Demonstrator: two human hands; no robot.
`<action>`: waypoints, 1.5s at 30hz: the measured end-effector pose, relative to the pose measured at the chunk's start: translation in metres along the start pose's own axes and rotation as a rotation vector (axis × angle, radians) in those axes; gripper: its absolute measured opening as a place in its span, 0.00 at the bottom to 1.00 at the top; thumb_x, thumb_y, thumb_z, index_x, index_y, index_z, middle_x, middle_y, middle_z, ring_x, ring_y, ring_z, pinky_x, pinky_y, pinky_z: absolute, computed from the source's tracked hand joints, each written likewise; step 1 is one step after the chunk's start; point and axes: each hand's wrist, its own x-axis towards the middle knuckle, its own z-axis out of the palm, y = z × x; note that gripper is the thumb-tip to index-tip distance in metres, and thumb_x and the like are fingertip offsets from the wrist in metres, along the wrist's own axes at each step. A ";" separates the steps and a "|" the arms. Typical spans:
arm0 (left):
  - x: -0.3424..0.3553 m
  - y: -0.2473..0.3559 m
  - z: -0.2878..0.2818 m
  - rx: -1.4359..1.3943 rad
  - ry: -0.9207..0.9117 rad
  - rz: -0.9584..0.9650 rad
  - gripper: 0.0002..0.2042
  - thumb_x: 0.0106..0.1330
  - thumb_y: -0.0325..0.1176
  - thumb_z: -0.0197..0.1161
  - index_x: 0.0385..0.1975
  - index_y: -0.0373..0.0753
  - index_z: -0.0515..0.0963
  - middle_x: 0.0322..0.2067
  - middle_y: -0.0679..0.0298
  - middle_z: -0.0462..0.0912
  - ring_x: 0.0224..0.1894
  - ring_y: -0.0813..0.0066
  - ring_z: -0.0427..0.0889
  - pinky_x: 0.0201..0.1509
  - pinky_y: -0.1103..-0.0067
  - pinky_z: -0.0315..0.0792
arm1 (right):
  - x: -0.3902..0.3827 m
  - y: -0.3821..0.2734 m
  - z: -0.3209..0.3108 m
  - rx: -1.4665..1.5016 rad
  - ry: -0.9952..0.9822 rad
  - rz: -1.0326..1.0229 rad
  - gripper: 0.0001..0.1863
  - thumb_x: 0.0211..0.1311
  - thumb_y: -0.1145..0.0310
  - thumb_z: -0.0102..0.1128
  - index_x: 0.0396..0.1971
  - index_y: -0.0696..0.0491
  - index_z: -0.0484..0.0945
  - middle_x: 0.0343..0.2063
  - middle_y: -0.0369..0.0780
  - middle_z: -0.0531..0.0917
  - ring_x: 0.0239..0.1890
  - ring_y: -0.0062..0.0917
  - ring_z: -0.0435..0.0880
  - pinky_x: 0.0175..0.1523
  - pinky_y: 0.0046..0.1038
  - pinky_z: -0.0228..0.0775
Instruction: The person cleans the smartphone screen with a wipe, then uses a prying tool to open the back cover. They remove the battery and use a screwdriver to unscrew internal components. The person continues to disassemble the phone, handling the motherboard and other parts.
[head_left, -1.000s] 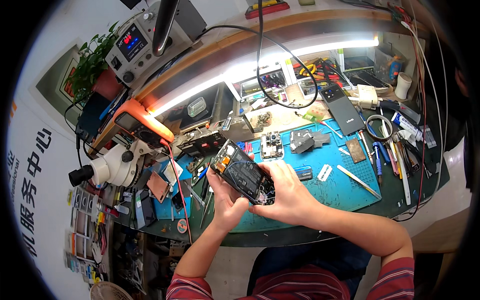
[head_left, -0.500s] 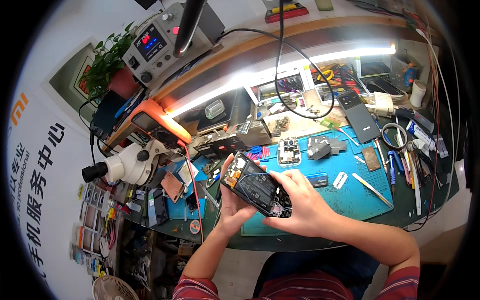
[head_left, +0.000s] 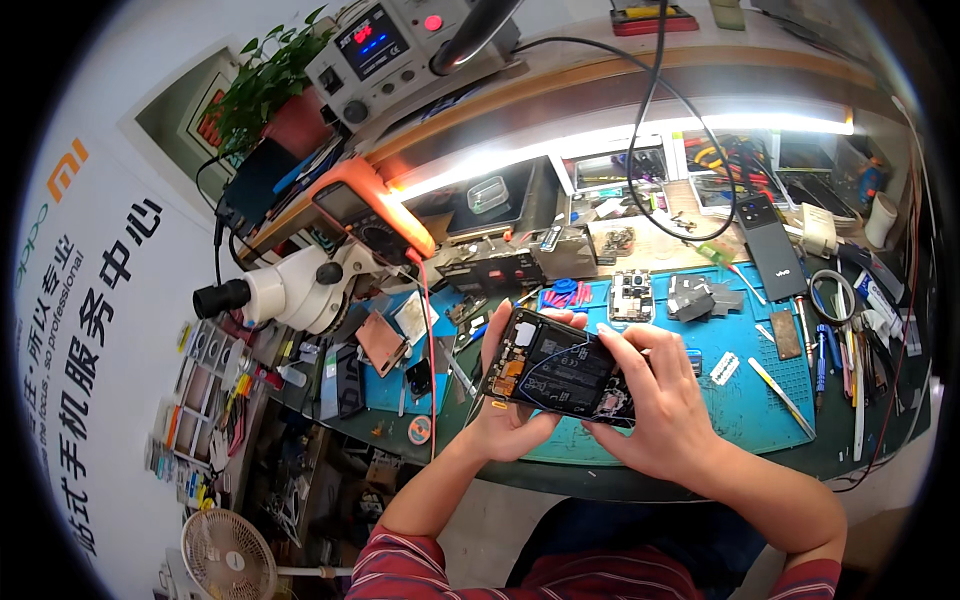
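An opened smartphone [head_left: 565, 368] is held up over the near edge of the blue work mat [head_left: 570, 445]. Its back cover is off, so a black battery, orange flex parts and a thin blue wire across the battery show. My left hand [head_left: 510, 425] grips the phone's left end, thumb along the lower edge and fingers behind. Round the right end, my right hand [head_left: 660, 400] has its thumb below and fingers on the upper edge. Beyond the phone on the mat lie a circuit board with camera lenses [head_left: 631, 297] and dark flat phone parts [head_left: 702, 298].
A white microscope [head_left: 290, 290] and an orange multimeter [head_left: 375, 215] stand at the left. A dark phone [head_left: 778, 250] lies back right, near a roll of tape [head_left: 832, 296] and a blue screwdriver [head_left: 821, 360]. A black cable [head_left: 632, 170] hangs over the bench. A fan [head_left: 228, 555] is at lower left.
My view has shifted, so the bench appears farther right and lower. The phone has turned to lie more level, still held in both hands.
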 end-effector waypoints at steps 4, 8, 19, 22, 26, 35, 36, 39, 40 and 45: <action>0.000 0.001 -0.005 0.082 -0.034 0.016 0.59 0.50 0.13 0.57 0.80 0.56 0.29 0.71 0.41 0.60 0.76 0.44 0.62 0.77 0.53 0.63 | 0.000 0.000 0.001 -0.031 0.011 -0.021 0.49 0.42 0.68 0.81 0.69 0.58 0.67 0.53 0.47 0.69 0.53 0.44 0.73 0.59 0.42 0.69; -0.002 -0.001 -0.004 0.051 -0.023 0.008 0.60 0.50 0.13 0.58 0.80 0.57 0.29 0.72 0.40 0.59 0.76 0.43 0.61 0.77 0.52 0.63 | 0.001 0.000 0.001 -0.038 0.008 -0.025 0.50 0.41 0.69 0.81 0.68 0.58 0.67 0.53 0.47 0.70 0.53 0.43 0.73 0.58 0.42 0.69; -0.005 -0.001 -0.003 -0.064 0.012 -0.057 0.60 0.49 0.14 0.58 0.80 0.58 0.29 0.72 0.40 0.58 0.76 0.43 0.61 0.77 0.53 0.63 | 0.002 -0.005 -0.003 -0.082 -0.012 -0.036 0.47 0.44 0.63 0.79 0.67 0.61 0.70 0.52 0.46 0.73 0.52 0.41 0.74 0.57 0.41 0.69; -0.006 0.003 0.004 -0.203 0.076 -0.135 0.59 0.53 0.18 0.61 0.80 0.58 0.30 0.72 0.40 0.59 0.76 0.44 0.62 0.76 0.53 0.64 | 0.000 -0.006 0.001 -0.082 -0.014 -0.023 0.47 0.44 0.60 0.80 0.66 0.62 0.70 0.51 0.46 0.73 0.51 0.41 0.75 0.56 0.41 0.69; -0.009 0.003 0.004 -0.337 0.174 -0.260 0.54 0.63 0.27 0.65 0.81 0.58 0.32 0.71 0.41 0.61 0.74 0.47 0.66 0.76 0.54 0.65 | -0.002 -0.019 -0.003 -0.149 -0.106 0.026 0.49 0.45 0.54 0.80 0.65 0.64 0.70 0.51 0.47 0.74 0.51 0.42 0.75 0.55 0.40 0.68; -0.016 -0.011 -0.014 -0.843 0.098 -0.904 0.41 0.62 0.36 0.61 0.76 0.39 0.51 0.60 0.39 0.76 0.59 0.43 0.82 0.64 0.57 0.78 | 0.016 -0.012 -0.044 -0.022 -0.281 0.192 0.28 0.53 0.47 0.78 0.47 0.52 0.85 0.33 0.38 0.85 0.34 0.32 0.86 0.37 0.32 0.77; -0.017 -0.010 -0.014 -0.858 0.020 -0.973 0.35 0.65 0.34 0.58 0.73 0.35 0.55 0.62 0.39 0.76 0.58 0.45 0.84 0.62 0.59 0.80 | 0.021 -0.008 -0.047 0.035 -0.280 0.206 0.23 0.57 0.55 0.77 0.47 0.53 0.85 0.35 0.39 0.85 0.36 0.32 0.86 0.38 0.31 0.77; 0.001 0.007 -0.002 -0.731 -0.171 -1.117 0.25 0.70 0.25 0.52 0.69 0.33 0.63 0.62 0.45 0.77 0.59 0.56 0.83 0.63 0.65 0.78 | 0.021 0.012 -0.046 0.015 -0.222 0.125 0.15 0.62 0.66 0.72 0.48 0.54 0.85 0.35 0.41 0.85 0.37 0.34 0.87 0.40 0.33 0.78; 0.000 -0.003 -0.001 -0.584 -0.287 -1.103 0.24 0.74 0.28 0.57 0.69 0.33 0.65 0.60 0.55 0.78 0.60 0.71 0.79 0.65 0.72 0.74 | 0.016 0.020 -0.045 0.015 -0.242 0.127 0.14 0.63 0.68 0.71 0.48 0.54 0.85 0.36 0.41 0.85 0.37 0.35 0.86 0.40 0.33 0.78; 0.020 -0.006 0.000 0.086 -0.684 -0.890 0.21 0.76 0.38 0.62 0.62 0.35 0.70 0.53 0.51 0.82 0.56 0.67 0.80 0.59 0.72 0.74 | 0.004 0.041 -0.068 -0.029 -0.222 0.320 0.13 0.66 0.74 0.67 0.49 0.57 0.85 0.37 0.41 0.86 0.36 0.29 0.87 0.40 0.28 0.80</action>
